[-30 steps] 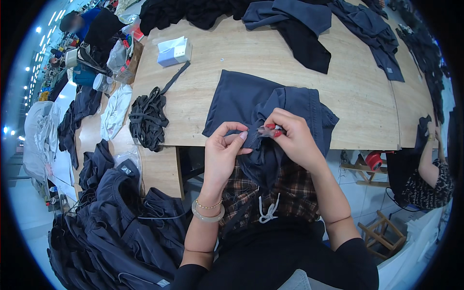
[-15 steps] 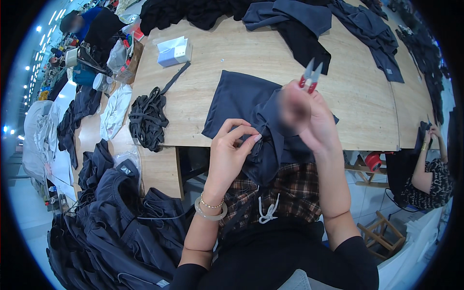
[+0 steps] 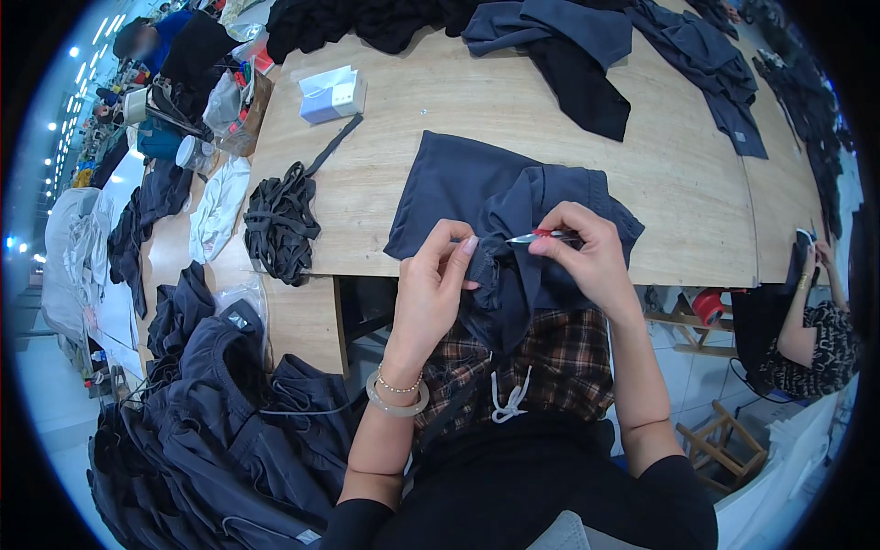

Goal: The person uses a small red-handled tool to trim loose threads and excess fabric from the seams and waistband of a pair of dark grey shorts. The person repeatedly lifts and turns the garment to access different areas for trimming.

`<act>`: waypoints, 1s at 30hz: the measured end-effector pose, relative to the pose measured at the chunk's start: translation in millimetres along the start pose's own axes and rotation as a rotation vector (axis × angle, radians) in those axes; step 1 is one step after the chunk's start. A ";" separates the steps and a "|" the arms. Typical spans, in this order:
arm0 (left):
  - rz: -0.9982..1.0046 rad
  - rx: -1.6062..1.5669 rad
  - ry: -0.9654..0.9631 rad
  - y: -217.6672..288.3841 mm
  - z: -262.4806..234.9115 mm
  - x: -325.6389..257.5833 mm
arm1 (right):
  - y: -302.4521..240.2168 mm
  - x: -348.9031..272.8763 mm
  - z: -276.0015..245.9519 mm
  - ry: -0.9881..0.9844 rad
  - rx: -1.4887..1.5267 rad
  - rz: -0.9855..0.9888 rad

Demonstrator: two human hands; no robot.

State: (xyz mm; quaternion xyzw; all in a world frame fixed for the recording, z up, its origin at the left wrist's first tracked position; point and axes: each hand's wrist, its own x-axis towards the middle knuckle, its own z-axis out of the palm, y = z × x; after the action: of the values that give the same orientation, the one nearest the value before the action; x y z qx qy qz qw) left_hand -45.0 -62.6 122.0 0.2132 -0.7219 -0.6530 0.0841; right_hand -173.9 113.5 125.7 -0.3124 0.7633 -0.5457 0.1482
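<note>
While the head view is looking down over a wooden table point(image 3: 660, 165), these lines are telling what it is showing.

Garment: a dark blue-grey garment point(image 3: 467, 188) is lying partly flat on the table near its front edge, with its bunched end hanging over that edge between the two hands.
Left hand: the left hand point(image 3: 431, 289) is pinching a fold of the bunched cloth between thumb and fingertips, fingers closed narrowly on the fabric; a pale bangle and a bead bracelet are sitting on the wrist.
Right hand: the right hand point(image 3: 591, 257) is gripping small red-handled thread snips point(image 3: 541, 238), fingers curled around them, with the metal tips pointing toward the left hand and lying just at the cloth.
Left of the garment: a tangle of dark cords point(image 3: 280, 220) is resting on the table, well apart from the hands.
Far side: a pale blue box point(image 3: 330, 94) and more dark garments point(image 3: 568, 46) are lying on the table.
Lower left: a heap of dark clothing point(image 3: 220, 431) is piling up beside the person.
Right edge: another person point(image 3: 811, 335) is sitting by the table; what that person's hands are doing is too small to tell.
</note>
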 end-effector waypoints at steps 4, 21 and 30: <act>0.017 -0.004 0.007 0.3 0.4 -0.2 | -2.8 2.2 5.8 -0.053 -0.162 -0.097; -0.013 -0.022 -0.023 2.1 -1.6 -0.7 | -4.2 8.9 5.8 -0.107 -0.235 -0.184; 0.031 -0.033 0.010 -1.2 0.7 -0.1 | -5.7 9.8 6.9 -0.105 -0.233 -0.148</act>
State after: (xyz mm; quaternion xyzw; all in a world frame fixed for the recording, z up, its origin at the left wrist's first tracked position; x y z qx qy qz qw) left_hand -44.9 -62.0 120.7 0.2041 -0.7139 -0.6622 0.1012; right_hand -175.6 101.0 129.6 -0.4112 0.7875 -0.4457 0.1099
